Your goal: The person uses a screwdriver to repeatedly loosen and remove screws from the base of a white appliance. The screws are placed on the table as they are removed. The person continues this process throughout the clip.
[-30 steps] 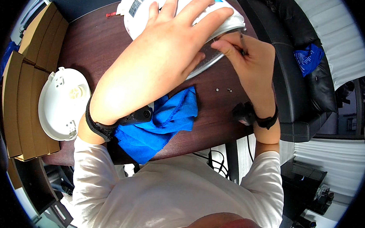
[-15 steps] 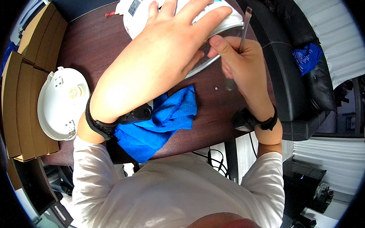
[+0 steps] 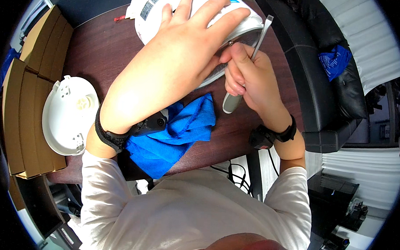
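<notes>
My left hand [image 3: 189, 41] lies with spread fingers over a white rounded appliance [image 3: 146, 28] with printed labels and a dark, metal-rimmed edge. Held crosswise in my right hand [image 3: 250, 71] is a flat-tipped screwdriver [image 3: 262, 37]; its grey handle [image 3: 232, 102] points down toward me and its bare shaft up. The thumb and forefinger of that hand touch the appliance's edge beside a small metal screw [image 3: 230, 43]. Whether they pinch the screw is hard to see. My left hand and forearm cover much of the appliance.
A white oval cover [image 3: 66, 120] lies at the left beside brown cardboard boxes [image 3: 33, 114]. Near the dark wooden table's [image 3: 108, 47] front edge is a crumpled blue cloth [image 3: 182, 133]. A black sofa [image 3: 316, 85] with a blue bag [image 3: 334, 62] stands at the right.
The screwdriver has turned in my right hand: its handle swung into view below the fingers, its shaft slants more. My right hand moved slightly left; my left hand barely shifted.
</notes>
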`<state>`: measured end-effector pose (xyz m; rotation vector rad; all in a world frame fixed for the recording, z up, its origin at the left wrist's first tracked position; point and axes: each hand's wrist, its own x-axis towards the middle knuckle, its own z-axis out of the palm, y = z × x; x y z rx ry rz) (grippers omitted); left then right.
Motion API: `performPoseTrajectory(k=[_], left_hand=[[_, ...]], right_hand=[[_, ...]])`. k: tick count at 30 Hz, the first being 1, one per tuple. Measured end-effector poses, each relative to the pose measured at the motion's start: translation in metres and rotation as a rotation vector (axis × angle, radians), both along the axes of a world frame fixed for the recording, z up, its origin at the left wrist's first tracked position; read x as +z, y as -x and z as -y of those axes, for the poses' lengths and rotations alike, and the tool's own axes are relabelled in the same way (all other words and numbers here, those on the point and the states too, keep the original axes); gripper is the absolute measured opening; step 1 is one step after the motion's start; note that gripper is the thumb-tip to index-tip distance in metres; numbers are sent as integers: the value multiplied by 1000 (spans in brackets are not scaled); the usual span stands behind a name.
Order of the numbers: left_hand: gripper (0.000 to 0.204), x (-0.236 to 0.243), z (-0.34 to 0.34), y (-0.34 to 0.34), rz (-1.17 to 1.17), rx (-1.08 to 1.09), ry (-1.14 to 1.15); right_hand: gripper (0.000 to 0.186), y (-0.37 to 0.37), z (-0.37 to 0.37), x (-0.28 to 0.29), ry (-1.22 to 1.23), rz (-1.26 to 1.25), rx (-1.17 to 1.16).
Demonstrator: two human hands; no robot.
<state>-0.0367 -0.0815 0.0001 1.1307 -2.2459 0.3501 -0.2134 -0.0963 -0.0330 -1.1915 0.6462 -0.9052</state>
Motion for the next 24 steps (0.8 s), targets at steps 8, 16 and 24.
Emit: performPoseTrajectory(k=[8, 16, 24], left_hand=[[73, -8, 2, -4, -10, 21, -9], [73, -11, 8, -10, 11, -1, 23], [73, 2, -5, 0, 4, 29, -39]], right_hand=[[16, 11, 0, 24, 897, -605, -387], [11, 1, -3, 22, 1187, -689, -515], [12, -7, -10, 6, 510, -293, -465]])
